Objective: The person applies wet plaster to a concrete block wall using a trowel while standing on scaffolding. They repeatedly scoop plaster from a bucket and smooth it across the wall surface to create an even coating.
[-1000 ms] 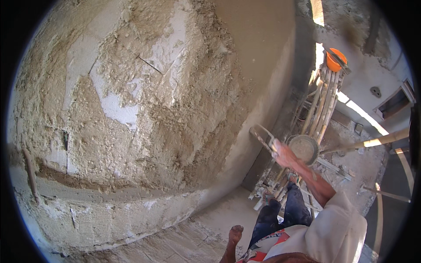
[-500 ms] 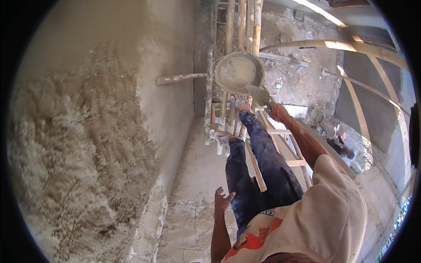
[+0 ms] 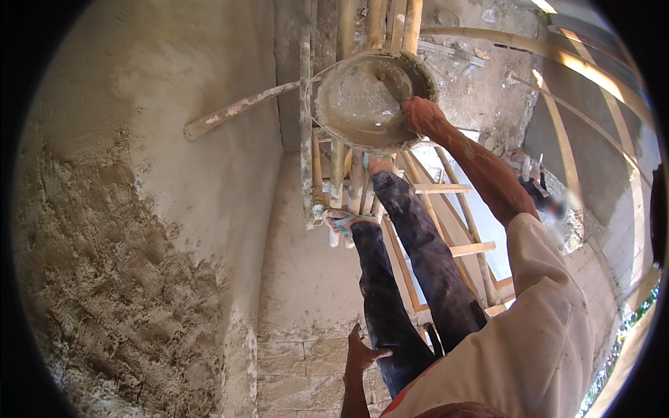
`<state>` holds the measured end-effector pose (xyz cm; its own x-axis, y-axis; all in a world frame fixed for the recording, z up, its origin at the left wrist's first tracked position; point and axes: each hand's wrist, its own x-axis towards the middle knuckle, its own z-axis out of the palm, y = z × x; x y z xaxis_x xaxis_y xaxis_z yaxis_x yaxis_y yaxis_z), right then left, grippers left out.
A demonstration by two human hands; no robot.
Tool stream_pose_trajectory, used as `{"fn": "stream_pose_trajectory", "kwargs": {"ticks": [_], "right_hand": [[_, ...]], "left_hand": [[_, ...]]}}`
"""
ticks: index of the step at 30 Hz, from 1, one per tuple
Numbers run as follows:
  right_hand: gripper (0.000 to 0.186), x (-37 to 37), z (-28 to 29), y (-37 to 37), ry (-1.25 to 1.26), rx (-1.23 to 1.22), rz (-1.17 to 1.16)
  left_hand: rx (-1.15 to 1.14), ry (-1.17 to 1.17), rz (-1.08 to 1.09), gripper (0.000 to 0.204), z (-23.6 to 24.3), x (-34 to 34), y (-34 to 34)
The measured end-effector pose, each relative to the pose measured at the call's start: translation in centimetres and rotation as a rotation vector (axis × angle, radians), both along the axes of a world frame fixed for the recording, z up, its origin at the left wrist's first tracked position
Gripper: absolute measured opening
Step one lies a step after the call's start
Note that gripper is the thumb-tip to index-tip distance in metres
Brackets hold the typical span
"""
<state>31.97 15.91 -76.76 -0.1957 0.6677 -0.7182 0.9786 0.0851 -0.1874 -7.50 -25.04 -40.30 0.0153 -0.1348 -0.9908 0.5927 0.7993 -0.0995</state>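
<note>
My right hand [image 3: 423, 117] is closed round the handle of a trowel [image 3: 394, 82], at the right rim of a round basin [image 3: 373, 145]. The trowel's blade dips into the wet grey mortar [image 3: 355, 97] inside the basin; its tip is hard to make out. Bamboo poles [image 3: 346, 31] of a scaffold bear the basin, just beyond my sandalled feet. Low beside my left thigh hangs my left hand [image 3: 362, 355], empty, with the thumb held apart from the fingers.
On the left rises a wall [image 3: 139, 258], rough below and smoother above. A wooden bar [image 3: 240, 110] reaches from the scaffold toward it. Below right stands a wooden ladder-like frame [image 3: 446, 188]. Farther down, another person [image 3: 547, 198] is partly visible. Curved bamboo [image 3: 557, 56] crosses the upper right.
My right hand has moved up and forward, taking the trowel from beside the basin into the mortar. My view has come closer to the basin. The left hand remains by my thigh.
</note>
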Motion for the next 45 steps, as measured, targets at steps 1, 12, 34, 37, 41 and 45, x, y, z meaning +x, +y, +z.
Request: {"fn": "stream_pose_trajectory", "kwargs": {"ticks": [1,12,34,37,41,45], "right_hand": [[0.015,0.0,-0.8,-0.3,0.053,-0.027,-0.075],[0.035,-4.2,-3.1,-4.1,0.676,-0.066,-0.549],[0.021,-14.2,48.7,-6.0,1.597,-0.171,-1.405],[0.025,-17.4,61.4,-6.3,1.794,0.264,-1.316],[0.039,-23.2,75.9,-5.3,2.032,0.734,-1.231],[0.048,-30.7,80.7,-3.3,1.933,1.23,-1.204]], "left_hand": [[-0.012,0.008,0.037,0.151,-0.1,0.2,-0.4],[0.0,0.001,0.074,0.152,-0.6,0.0,0.7],[0.474,0.13,-0.018,0.079,8.7,-8.0,-6.1],[0.601,0.176,-0.001,0.078,11.1,-10.2,-9.6],[0.668,0.213,0.105,0.074,13.4,-11.0,-13.0],[1.079,0.255,0.171,0.04,9.2,-12.3,-22.5]]}}
